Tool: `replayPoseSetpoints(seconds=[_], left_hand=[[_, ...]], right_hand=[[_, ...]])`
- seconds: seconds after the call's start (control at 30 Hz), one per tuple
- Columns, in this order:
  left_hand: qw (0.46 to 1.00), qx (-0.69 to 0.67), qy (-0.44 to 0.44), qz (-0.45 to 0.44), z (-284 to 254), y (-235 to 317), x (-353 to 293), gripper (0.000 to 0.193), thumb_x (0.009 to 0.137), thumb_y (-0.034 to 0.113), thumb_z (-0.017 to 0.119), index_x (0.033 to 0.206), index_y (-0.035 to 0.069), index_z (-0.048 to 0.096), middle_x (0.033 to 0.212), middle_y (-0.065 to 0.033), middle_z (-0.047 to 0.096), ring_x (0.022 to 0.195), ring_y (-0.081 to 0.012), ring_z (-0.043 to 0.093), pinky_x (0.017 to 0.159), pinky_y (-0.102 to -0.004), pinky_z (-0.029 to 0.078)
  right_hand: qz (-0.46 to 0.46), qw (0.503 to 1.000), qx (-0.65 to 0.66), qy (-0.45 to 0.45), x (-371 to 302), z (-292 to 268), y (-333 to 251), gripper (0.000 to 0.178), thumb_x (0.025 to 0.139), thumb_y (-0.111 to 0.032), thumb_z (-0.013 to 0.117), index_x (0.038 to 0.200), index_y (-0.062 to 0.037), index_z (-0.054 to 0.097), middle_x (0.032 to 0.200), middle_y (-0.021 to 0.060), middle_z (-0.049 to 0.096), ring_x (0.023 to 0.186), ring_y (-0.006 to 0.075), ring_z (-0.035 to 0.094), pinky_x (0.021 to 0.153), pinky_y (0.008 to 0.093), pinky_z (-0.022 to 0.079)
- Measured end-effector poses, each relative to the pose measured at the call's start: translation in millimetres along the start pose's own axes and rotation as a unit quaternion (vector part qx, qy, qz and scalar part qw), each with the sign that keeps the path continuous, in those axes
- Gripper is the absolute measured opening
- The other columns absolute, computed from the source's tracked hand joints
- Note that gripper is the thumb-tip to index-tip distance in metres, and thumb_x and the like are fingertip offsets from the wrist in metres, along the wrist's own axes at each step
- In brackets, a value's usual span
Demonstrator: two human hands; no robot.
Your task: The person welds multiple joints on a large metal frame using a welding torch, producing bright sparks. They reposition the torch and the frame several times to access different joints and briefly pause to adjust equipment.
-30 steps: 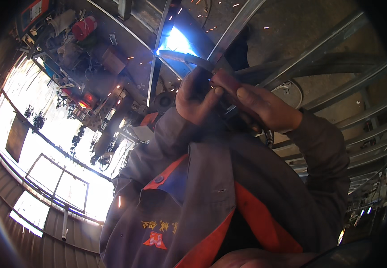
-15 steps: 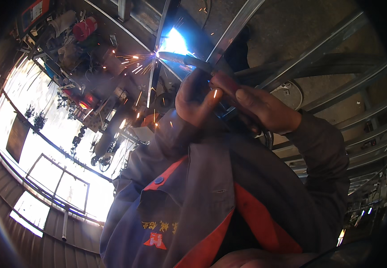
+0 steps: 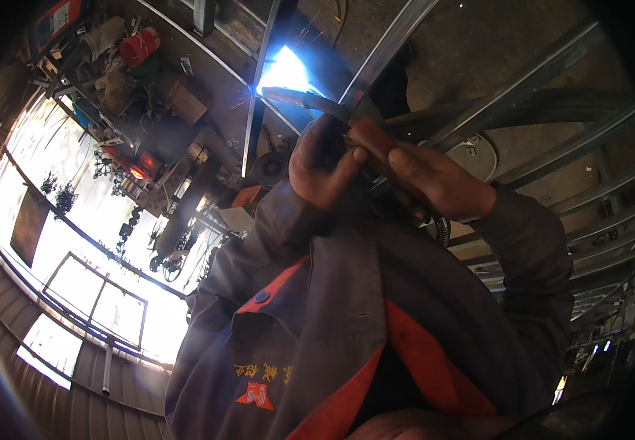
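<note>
A welding torch (image 3: 374, 141) with a red handle and curved neck lies in my right hand (image 3: 438, 180), its fingers wrapped round the handle and the thumb on top. My left hand (image 3: 319, 167) is closed at the front of the handle, thumb against its underside; its other fingers are partly hidden behind the torch neck. Leftward and away points the torch nozzle (image 3: 288, 95). Its tip is at a joint of thin metal tubes (image 3: 254, 121), where a white-blue arc (image 3: 284, 72) glares and hides the weld spot. A ribbed hose (image 3: 442, 231) hangs below my right hand.
More metal bars (image 3: 390, 48) of the frame run across the far side and the right. At the left are a red bucket (image 3: 139, 47), a cardboard box (image 3: 188, 101) and other clutter. A corrugated wall (image 3: 83, 374) stands at lower left.
The long orange sparks that sprayed left and down from the joint have mostly gone; only a few faint ones show. The arc still burns, and both hands and the torch have barely moved.
</note>
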State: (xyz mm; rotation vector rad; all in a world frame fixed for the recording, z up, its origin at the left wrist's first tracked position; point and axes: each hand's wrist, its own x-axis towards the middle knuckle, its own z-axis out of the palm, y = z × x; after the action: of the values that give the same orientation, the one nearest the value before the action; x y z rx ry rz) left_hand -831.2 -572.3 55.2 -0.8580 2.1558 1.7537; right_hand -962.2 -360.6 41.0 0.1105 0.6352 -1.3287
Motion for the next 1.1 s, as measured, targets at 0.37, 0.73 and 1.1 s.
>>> replayPoseSetpoints(seconds=[0.37,0.73,1.1], left_hand=[[1.0,0.004,-0.011,0.025,-3,1,2,0.062,0.09,0.017,0.082,0.14,-0.005,0.053,0.126,-0.0166,0.066,0.115,-0.0233,0.065,0.095,-0.0377,0.053],[0.999,-0.036,-0.011,-0.027,-5,0,0,0.063,0.087,0.017,0.085,0.138,-0.005,0.054,0.121,-0.0142,0.067,0.112,-0.0226,0.066,0.095,-0.0371,0.053],[0.976,-0.081,-0.202,0.015,-39,29,8,0.063,0.094,0.04,0.075,0.138,-0.002,0.059,0.131,-0.0168,0.065,0.124,-0.0284,0.061,0.105,-0.0403,0.047]], right_hand=[[0.028,0.999,-0.008,0.013,1,0,4,0.063,0.11,-0.057,0.038,0.157,-0.0149,0.044,0.077,-0.002,0.052,0.06,0.0063,0.048,0.055,0.0243,0.042],[0.009,1.0,0.004,0.03,-1,8,2,0.066,0.11,-0.054,0.042,0.159,-0.0099,0.04,0.083,-0.0011,0.057,0.062,0.0055,0.047,0.057,0.0226,0.042],[-0.105,0.977,-0.06,0.176,-33,97,16,0.067,0.109,-0.045,0.049,0.159,-0.0018,0.035,0.116,0.004,0.062,0.076,0.0075,0.057,0.067,0.0245,0.048]])
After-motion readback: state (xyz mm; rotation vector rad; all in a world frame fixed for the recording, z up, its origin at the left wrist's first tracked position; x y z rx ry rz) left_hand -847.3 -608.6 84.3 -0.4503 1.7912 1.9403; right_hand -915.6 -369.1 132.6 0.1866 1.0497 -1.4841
